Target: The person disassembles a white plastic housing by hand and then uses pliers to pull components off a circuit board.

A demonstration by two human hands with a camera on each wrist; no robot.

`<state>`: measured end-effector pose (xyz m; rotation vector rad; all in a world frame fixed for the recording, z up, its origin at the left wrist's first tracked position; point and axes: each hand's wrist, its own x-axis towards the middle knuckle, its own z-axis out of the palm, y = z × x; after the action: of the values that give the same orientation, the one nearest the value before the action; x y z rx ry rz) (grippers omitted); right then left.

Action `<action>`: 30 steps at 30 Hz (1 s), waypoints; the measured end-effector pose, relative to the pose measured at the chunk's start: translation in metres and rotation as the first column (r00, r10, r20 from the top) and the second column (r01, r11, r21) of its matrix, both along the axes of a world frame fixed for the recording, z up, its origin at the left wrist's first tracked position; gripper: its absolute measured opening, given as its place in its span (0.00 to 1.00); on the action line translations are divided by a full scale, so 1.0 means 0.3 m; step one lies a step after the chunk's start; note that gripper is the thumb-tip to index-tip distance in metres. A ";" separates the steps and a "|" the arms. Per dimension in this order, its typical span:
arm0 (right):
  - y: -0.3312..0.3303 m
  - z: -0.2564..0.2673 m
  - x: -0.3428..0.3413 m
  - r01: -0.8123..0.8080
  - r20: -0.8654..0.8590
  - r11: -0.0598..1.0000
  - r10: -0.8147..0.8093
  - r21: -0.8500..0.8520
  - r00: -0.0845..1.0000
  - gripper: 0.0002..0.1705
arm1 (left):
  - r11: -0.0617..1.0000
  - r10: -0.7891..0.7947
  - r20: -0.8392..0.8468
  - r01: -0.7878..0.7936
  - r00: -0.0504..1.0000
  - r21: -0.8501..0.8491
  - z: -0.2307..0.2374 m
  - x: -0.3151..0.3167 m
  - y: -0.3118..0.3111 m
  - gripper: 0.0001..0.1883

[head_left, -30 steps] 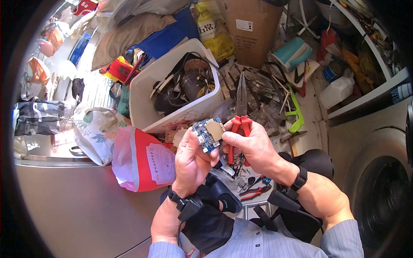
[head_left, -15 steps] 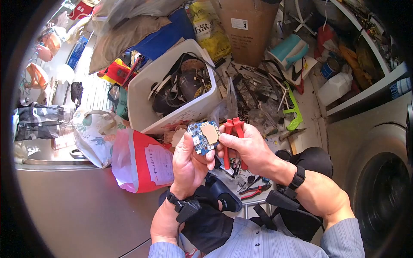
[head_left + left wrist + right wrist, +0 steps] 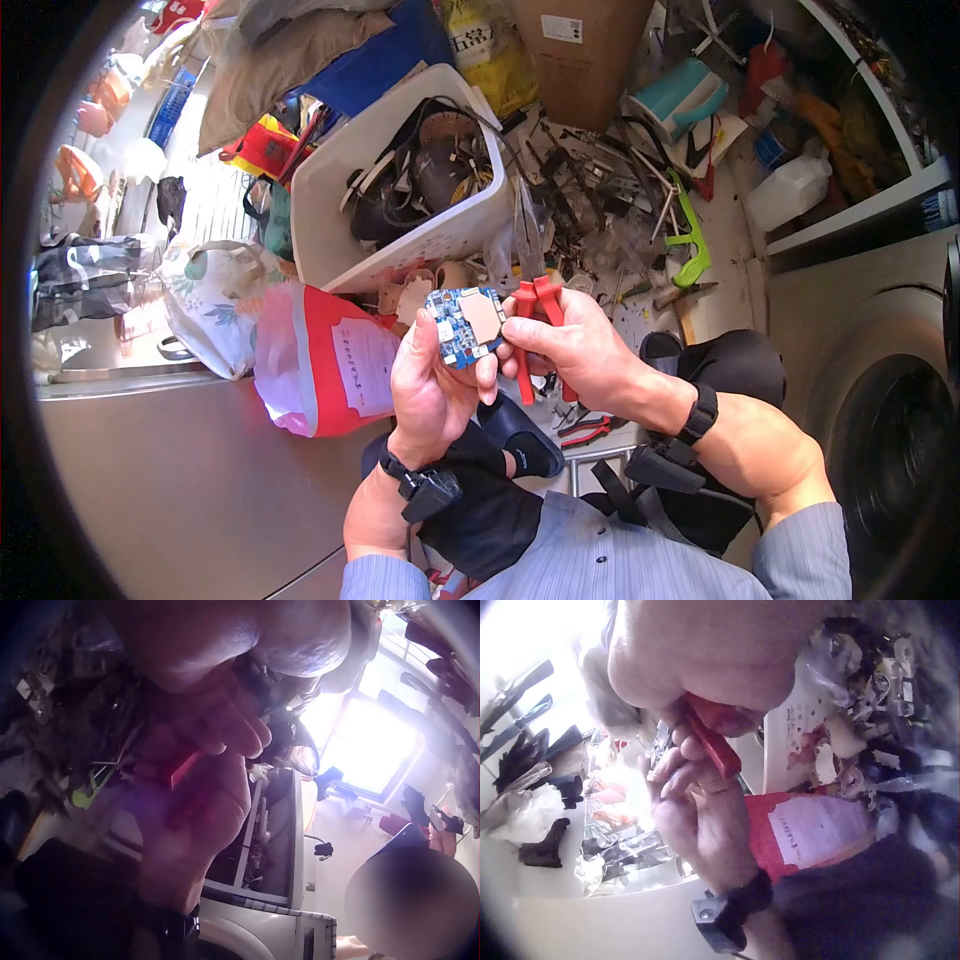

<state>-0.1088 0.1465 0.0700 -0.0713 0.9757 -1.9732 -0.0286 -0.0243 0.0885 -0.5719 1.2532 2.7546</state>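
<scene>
A blue circuit board (image 3: 462, 328) with a tan square on its face lies in the left hand (image 3: 431, 385), gripped by its thumb and fingers. The right hand (image 3: 585, 345) holds red-handled long-nose pliers (image 3: 537, 290), jaws pointing away from the body, while its thumb touches the board's right edge. In the right wrist view a red handle (image 3: 714, 744) sticks out below the right hand (image 3: 705, 652), beside the left hand (image 3: 705, 817). The left wrist view shows the right hand (image 3: 202, 802) dimly; the board cannot be made out there.
Beyond the hands stands a white bin (image 3: 330, 250) with cables and dark parts. A red bag (image 3: 330, 370) lies at left, a washing machine (image 3: 870, 420) at right. Scattered tools and scraps cover the floor, with a green tool (image 3: 687, 235) and second red-handled pliers (image 3: 588, 428).
Both hands have shifted slightly left, with the board and pliers. The board is turned a little and its face shows more fully. The head view has shifted slightly.
</scene>
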 end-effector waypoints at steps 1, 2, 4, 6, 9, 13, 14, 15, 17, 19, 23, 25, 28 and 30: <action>-0.003 0.000 0.007 -0.002 0.014 1.000 0.002 -0.029 1.000 0.07 | 1.000 -0.017 0.015 0.017 1.000 -0.003 -0.008 0.006 -0.010 0.35; -0.004 -0.001 0.013 -0.007 0.023 1.000 0.008 -0.028 1.000 0.07 | 0.999 -0.035 0.029 0.035 0.999 -0.006 -0.013 0.012 -0.018 0.36; -0.006 -0.006 0.016 -0.064 -0.051 0.996 0.067 0.057 0.996 0.08 | 0.999 -0.029 0.066 0.027 0.997 0.025 -0.014 0.020 -0.029 0.36; -0.012 -0.022 0.026 -0.076 -0.079 0.995 0.081 0.064 0.994 0.10 | 0.998 -0.026 0.102 0.021 0.994 0.056 -0.012 0.026 -0.034 0.37; -0.018 -0.033 0.031 -0.093 -0.131 0.994 0.100 0.063 0.986 0.11 | 0.997 -0.034 0.126 0.025 0.991 0.079 -0.010 0.031 -0.041 0.37; -0.032 -0.037 0.036 -0.085 -0.112 0.995 0.090 0.054 0.990 0.11 | 0.999 -0.048 0.110 0.048 0.993 0.003 -0.017 0.035 -0.043 0.36; -0.037 -0.038 0.035 -0.091 -0.116 0.995 0.096 0.050 0.989 0.11 | 1.000 -0.022 0.117 0.021 0.993 0.014 -0.023 0.037 -0.046 0.34; -0.040 -0.039 0.035 -0.077 -0.121 0.993 0.088 0.093 0.989 0.10 | 1.000 -0.016 0.114 0.015 0.993 0.011 -0.031 0.040 -0.049 0.34; -0.038 -0.045 0.034 -0.064 -0.125 0.989 0.081 0.137 0.989 0.09 | 1.000 0.004 0.066 -0.003 0.998 -0.021 -0.052 0.048 -0.054 0.27; -0.032 -0.051 0.028 -0.091 -0.239 0.975 0.140 0.204 0.961 0.12 | 0.999 0.014 0.041 -0.012 0.999 -0.034 -0.056 0.053 -0.051 0.23; -0.043 -0.024 0.040 -0.054 -0.250 0.967 0.118 0.249 0.961 0.16 | 0.999 0.021 0.032 -0.019 0.999 -0.045 -0.035 0.055 -0.048 0.21; -0.048 -0.016 0.047 -0.009 -0.282 0.934 0.117 0.358 0.952 0.19 | 0.999 0.022 0.031 -0.021 0.999 -0.034 -0.038 0.057 -0.048 0.20; -0.051 -0.022 0.046 0.013 -0.328 0.939 0.107 0.345 0.939 0.20 | 0.995 0.010 -0.031 -0.013 0.999 -0.104 -0.053 0.061 -0.046 0.19; -0.046 -0.019 0.039 -0.031 -0.313 0.938 0.146 0.344 0.938 0.20 | 0.991 0.031 -0.031 -0.034 0.999 -0.130 -0.058 0.063 -0.044 0.21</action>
<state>-0.0972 0.1326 0.0644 -0.2635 1.4933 -1.7155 -0.0096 -0.0374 0.0711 -0.5689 1.4514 2.7315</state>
